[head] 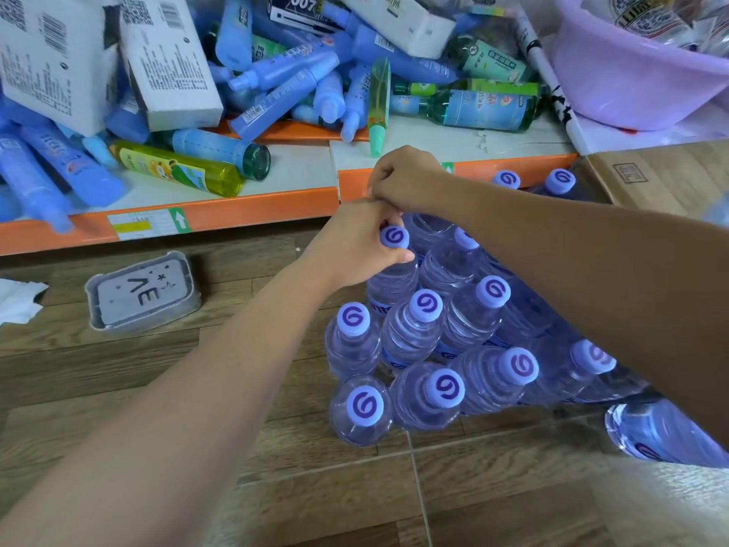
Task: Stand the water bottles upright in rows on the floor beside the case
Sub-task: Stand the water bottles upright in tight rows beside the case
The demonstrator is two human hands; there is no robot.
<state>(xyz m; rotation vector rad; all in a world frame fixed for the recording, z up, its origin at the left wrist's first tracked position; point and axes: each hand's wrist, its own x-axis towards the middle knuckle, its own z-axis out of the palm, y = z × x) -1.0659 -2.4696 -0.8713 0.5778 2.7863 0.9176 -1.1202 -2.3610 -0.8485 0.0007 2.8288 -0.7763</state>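
Several clear water bottles with pale purple caps (pixel 425 305) stand upright in rows on the wooden floor (pixel 157 388). My left hand (pixel 355 242) grips the neck of one upright bottle (pixel 392 270) at the far end of the left row; its cap shows between my fingers. My right hand (pixel 406 179) is closed just behind it, over a bottle I cannot see; what it holds is hidden. One bottle (pixel 662 432) lies on its side at the lower right. The cardboard case (pixel 655 175) sits at the right, with two more bottle caps (pixel 560 180) beside it.
A low orange-edged shelf (pixel 221 211) runs behind the bottles, piled with blue and green bottles and white boxes. A purple basin (pixel 631 73) stands at the top right. A grey lidded tin (pixel 142 294) and a white scrap lie on the floor at the left.
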